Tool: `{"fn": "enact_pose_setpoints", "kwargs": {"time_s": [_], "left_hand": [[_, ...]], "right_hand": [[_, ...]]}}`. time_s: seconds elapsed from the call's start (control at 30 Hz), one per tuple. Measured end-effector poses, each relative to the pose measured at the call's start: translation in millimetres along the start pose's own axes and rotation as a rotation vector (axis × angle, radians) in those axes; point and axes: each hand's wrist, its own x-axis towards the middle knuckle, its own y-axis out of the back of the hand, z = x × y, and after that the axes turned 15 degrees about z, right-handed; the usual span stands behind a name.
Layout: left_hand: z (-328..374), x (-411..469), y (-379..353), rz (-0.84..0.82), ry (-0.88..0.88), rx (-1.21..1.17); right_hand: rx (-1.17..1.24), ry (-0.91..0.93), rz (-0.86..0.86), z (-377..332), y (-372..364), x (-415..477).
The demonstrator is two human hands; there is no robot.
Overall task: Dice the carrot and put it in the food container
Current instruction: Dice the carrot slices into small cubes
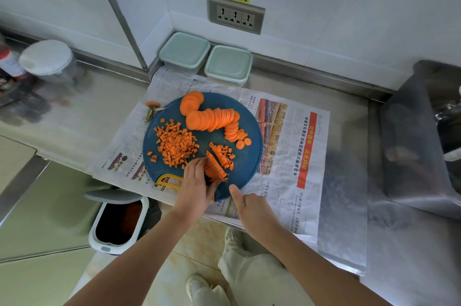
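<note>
Steel counter [74, 118], blue cutting board [249, 163]: diced heap [175, 147] done; sliced rounds [214, 118] uncut; left hand [195, 186] pinches carrot strips [209, 171]; right hand [252, 208] grips knife [205, 154]; food containers [228, 65] lidded.

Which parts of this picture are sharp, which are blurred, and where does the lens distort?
Head view: diced carrot and cutting board sharp; jar at far left and steel counter at right smeared; vertical wall strip leans, wide-angle distortion.
</note>
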Motion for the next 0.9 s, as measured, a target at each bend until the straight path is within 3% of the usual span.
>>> {"fn": "enact_pose_setpoints", "kwargs": {"time_s": [0.53, 0.7, 0.9], "left_hand": [[-2, 1, -2, 0.027, 0.028, -0.036], [-8, 5, 1, 0.043, 0.002, -0.036], [-8, 4, 1, 0.047, -0.007, -0.02]], "right_hand": [[-0.321, 0.009, -0.081, -22, 11, 1], [-0.513, 0.249, -0.079, -28, 18, 5], [-0.571, 0.262, -0.143, -33, 17, 8]]}}
